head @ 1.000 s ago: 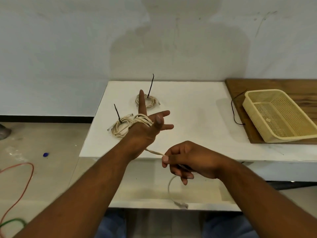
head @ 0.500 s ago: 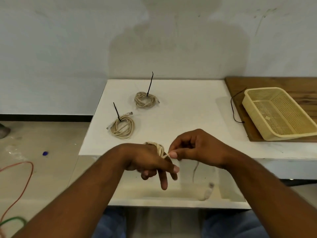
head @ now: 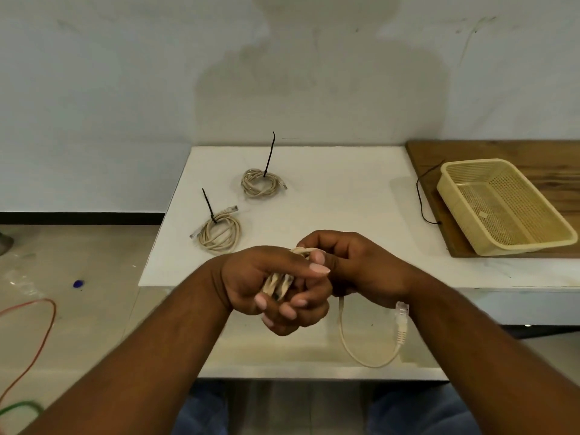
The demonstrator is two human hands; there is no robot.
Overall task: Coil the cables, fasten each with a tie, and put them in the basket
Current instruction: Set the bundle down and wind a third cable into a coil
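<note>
**Third cable being wound at the table edge**

Left hand [head: 270, 284] is clenching the beige cable coil [head: 277, 285], keeping loops from springing apart. Right hand [head: 348, 265] is pinching the strand at the coil's top, probably feeding the last turns; contact is partly hidden. The loose tail with its clear plug [head: 401, 312] is hanging below. Two tied beige coils [head: 219, 232] [head: 260, 183] are waiting on the white table [head: 345, 199], well apart from the empty yellow plastic basket [head: 502, 208].
</note>
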